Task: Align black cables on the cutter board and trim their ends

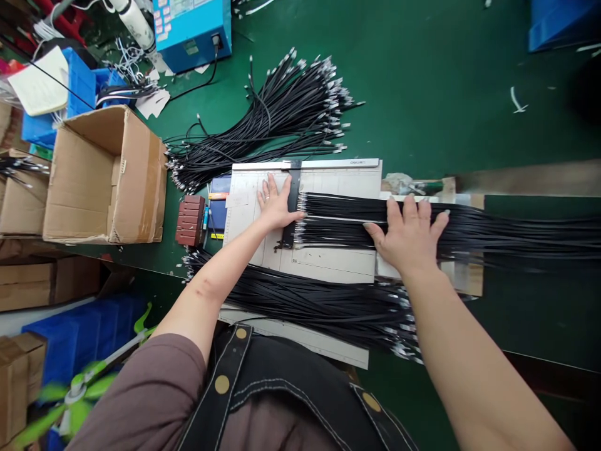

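Note:
Black cables [338, 233] lie side by side across a white paper trimmer board [338, 266], their silvery tips lined up against a dark crossbar [294, 188]. My left hand [278, 203] rests on the board with fingers spread, its thumb reaching over the crossbar to the cable tips. Flat on top of the cables, near the board's right edge, lies my right hand [410, 235], fingers spread. Past it the cables run off to the right. Another bundle of black cables [319, 300] lies between the board and my body.
A big heap of black cables [272, 106] lies behind the board. To the left stand an open cardboard box [141, 188] and a brown-red block [190, 220]. A blue machine [195, 37] sits at the back. A green-bladed fan [77, 394] is at lower left.

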Available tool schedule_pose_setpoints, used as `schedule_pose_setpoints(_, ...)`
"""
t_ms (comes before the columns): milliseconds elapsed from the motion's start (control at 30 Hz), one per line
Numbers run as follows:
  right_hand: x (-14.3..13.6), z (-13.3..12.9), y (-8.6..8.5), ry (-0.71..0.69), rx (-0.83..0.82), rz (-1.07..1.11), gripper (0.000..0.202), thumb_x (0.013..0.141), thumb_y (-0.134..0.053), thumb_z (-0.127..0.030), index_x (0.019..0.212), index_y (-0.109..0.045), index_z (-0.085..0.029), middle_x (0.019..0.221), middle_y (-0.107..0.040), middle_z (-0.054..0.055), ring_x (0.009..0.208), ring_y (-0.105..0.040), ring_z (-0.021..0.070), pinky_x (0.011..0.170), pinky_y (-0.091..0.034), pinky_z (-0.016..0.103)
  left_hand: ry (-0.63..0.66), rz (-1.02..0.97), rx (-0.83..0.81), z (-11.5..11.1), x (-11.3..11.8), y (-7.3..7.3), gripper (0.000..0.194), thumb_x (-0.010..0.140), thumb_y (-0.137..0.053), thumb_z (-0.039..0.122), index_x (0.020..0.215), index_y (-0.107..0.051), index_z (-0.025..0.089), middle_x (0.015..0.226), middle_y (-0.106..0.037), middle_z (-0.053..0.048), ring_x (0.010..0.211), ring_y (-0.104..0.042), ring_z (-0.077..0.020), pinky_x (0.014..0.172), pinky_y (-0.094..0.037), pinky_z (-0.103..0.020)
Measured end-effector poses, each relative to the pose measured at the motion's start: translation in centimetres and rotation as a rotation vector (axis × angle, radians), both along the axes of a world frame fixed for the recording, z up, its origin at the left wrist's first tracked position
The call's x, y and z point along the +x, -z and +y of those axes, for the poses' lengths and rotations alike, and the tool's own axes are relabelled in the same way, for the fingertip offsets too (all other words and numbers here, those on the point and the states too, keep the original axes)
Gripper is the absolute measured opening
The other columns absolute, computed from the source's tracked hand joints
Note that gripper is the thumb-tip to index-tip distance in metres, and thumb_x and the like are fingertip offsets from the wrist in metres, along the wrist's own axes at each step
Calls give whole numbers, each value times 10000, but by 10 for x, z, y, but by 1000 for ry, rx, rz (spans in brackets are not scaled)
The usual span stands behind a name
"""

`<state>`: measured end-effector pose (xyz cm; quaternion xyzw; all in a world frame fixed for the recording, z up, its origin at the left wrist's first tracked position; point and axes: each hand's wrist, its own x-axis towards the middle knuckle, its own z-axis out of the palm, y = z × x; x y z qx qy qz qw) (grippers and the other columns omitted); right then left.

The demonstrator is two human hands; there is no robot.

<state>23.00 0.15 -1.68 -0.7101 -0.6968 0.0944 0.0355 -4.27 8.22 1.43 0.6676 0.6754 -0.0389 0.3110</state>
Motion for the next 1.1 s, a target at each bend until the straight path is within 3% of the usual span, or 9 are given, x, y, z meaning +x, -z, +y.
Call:
schedule_pose_setpoints(133, 0, 1, -1, 0, 5, 7, 720, 997, -325, -524, 1508, -405, -24, 1585, -304, 277, 1464, -212, 418, 1154, -122, 679, -10, -7, -75, 3, -4, -7, 1170, 692, -820, 394, 1611, -102, 313, 1694, 179, -101, 1547, 130, -364, 1238, -4, -533)
schedule_pose_setpoints(267, -2, 1, -4, 3, 9, 19, 713, 996, -326, -520, 1504, -411, -26, 1579, -311, 285, 1464, -215, 411, 1152, -128, 683, -44, 0, -42, 3, 2, -6, 1206, 684, -809, 507, 1610, -54, 341, 1688, 209, -80, 1534, 169, -383, 1221, -5, -599)
schedule_pose_setpoints(400, -2, 1, -5, 11, -16, 13, 720, 994, -319, -517, 1501, -409, -13, 1584, -303, 282, 1463, -212, 420, 1157, -118, 678, -75, 15, -28, 0, 3, -2, 1137, 740, -764, 522, 1613, -63, 323, 1696, 171, -87, 1543, 160, -349, 1224, 26, -580)
schedule_pose_setpoints(600, 0, 0, -2, -2, 6, -23, 724, 1000, -281, -538, 1507, -405, -37, 1582, -319, 263, 1468, -225, 411, 1160, -148, 687, 25, -19, -43, -11, 5, -5, 1294, 634, -826, 610, 1617, -41, 309, 1687, 205, -101, 1516, 212, -403, 1206, 49, -621)
schedule_pose_setpoints(733, 0, 1, -3, -13, 1, -54, 715, 1001, -282, -536, 1505, -410, -45, 1574, -335, 259, 1470, -242, 404, 1156, -192, 702, 7, -4, -77, -12, 6, -7, 1229, 674, -825, 530, 1618, -65, 322, 1691, 190, -87, 1534, 184, -359, 1225, 52, -573)
schedule_pose_setpoints(900, -3, 1, -7, -10, -5, -56, 722, 1008, -258, -538, 1509, -404, -38, 1584, -320, 257, 1467, -244, 416, 1159, -189, 706, -23, -46, -103, -9, -11, -13, 1182, 697, -841, 383, 1617, -103, 317, 1693, 182, -95, 1543, 152, -340, 1247, -10, -501)
schedule_pose_setpoints(1100, -4, 1, -10, -12, -6, -50, 715, 1009, -278, -527, 1517, -393, -37, 1587, -316, 260, 1471, -237, 410, 1164, -184, 698, -14, -28, -90, -21, -5, -11, 1283, 646, -840, 571, 1619, -42, 322, 1673, 240, -103, 1515, 215, -391, 1211, 40, -611)
